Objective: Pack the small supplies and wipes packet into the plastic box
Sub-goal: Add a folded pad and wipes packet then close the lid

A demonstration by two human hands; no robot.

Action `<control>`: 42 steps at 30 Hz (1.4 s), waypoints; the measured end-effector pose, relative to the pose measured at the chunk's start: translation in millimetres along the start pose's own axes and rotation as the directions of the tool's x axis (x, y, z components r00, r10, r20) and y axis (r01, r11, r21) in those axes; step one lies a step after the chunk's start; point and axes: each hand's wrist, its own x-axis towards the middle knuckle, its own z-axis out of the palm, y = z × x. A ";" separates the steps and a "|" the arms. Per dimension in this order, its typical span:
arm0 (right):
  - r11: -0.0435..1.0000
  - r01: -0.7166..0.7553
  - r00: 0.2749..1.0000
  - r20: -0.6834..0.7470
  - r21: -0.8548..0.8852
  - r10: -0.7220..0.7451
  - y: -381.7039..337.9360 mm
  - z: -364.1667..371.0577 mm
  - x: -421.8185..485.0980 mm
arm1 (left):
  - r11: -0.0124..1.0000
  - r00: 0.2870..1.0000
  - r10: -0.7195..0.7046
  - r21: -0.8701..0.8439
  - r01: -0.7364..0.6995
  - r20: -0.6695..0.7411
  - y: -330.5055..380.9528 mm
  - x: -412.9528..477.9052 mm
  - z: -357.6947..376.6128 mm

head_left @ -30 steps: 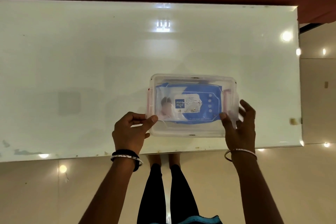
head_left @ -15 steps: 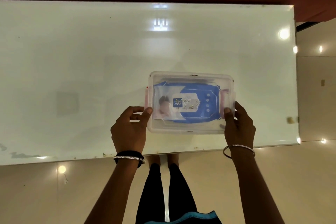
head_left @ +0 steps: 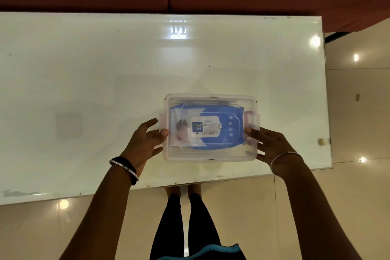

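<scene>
Plastic box (head_left: 211,155) between both hands (head_left: 145,141)

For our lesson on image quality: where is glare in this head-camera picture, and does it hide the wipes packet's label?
Head view: a bright ceiling-light reflection glares on the glossy white table; small light spots dot the floor; the plastic box lid hazes the wipes packet, small print unreadable.

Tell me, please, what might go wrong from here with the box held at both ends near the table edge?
1. The plastic box sits close to the near edge of the table; a pull toward the person might tip it off.
2. The left hand and right hand touch only its short ends, so smooth plastic could slip.
3. Whether the pink latches are snapped is unclear; the wipes packet could spill.
</scene>
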 end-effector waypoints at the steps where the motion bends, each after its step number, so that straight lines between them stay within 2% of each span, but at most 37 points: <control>1: 1.000 -0.004 1.000 0.031 -0.007 0.005 0.7 -0.1 1.0 | 0.999 1.000 0.022 0.045 -0.022 -0.015 2.9 0.1 -0.1; 5: 0.998 0.025 0.998 0.067 -0.053 -0.022 0.1 -3.0 6.7 | 0.954 0.973 0.174 0.270 -0.128 -0.154 4.5 -2.5 11.4; 10: 1.000 0.001 0.991 0.133 -0.025 0.003 -4.4 -10.7 15.3 | 0.798 0.866 0.410 0.572 -0.188 -0.287 -3.7 -12.9 30.4; 15: 0.996 0.000 0.990 0.141 0.088 -0.012 -10.8 -10.6 21.5 | 0.677 0.796 0.530 0.711 -0.189 -0.293 -4.8 -17.5 37.0; 18: 0.996 0.029 0.992 0.118 0.085 -0.039 -14.4 -10.0 16.5 | 0.578 0.770 0.575 0.803 -0.142 -0.278 -7.1 -21.7 48.3; 20: 0.997 0.067 0.997 0.034 0.025 -0.068 -15.0 -3.1 11.5 | 0.563 0.766 0.578 0.817 -0.125 -0.282 -7.7 -22.6 53.3; 23: 0.981 0.098 0.969 -0.206 -0.170 -0.132 -10.9 12.9 7.6 | 0.561 0.765 0.575 0.821 -0.109 -0.291 -8.0 -22.5 55.2; 28: 0.881 0.098 0.884 -0.366 -0.463 -0.291 -6.8 30.5 0.6 | 0.563 0.773 0.571 0.817 -0.125 -0.275 -6.9 -24.6 54.0; 31: 0.825 0.082 0.842 -0.404 -0.559 -0.357 -5.3 38.6 -4.2 | 0.580 0.787 0.558 0.803 -0.141 -0.265 -7.1 -24.3 50.8; 36: 0.853 0.060 0.836 -0.441 -0.519 -0.327 -12.0 46.9 -9.8 | 0.621 0.801 0.557 0.750 -0.227 -0.220 -2.9 -25.4 38.7; 38: 0.848 0.090 0.834 -0.426 -0.522 -0.351 -18.3 57.1 -12.7 | 0.631 0.781 0.581 0.733 -0.254 -0.230 3.7 -25.9 29.6; 42: 0.823 0.178 0.825 -0.374 -0.540 -0.424 -40.1 85.6 -6.9 | 0.629 0.695 0.662 0.712 -0.312 -0.280 20.6 -21.8 4.2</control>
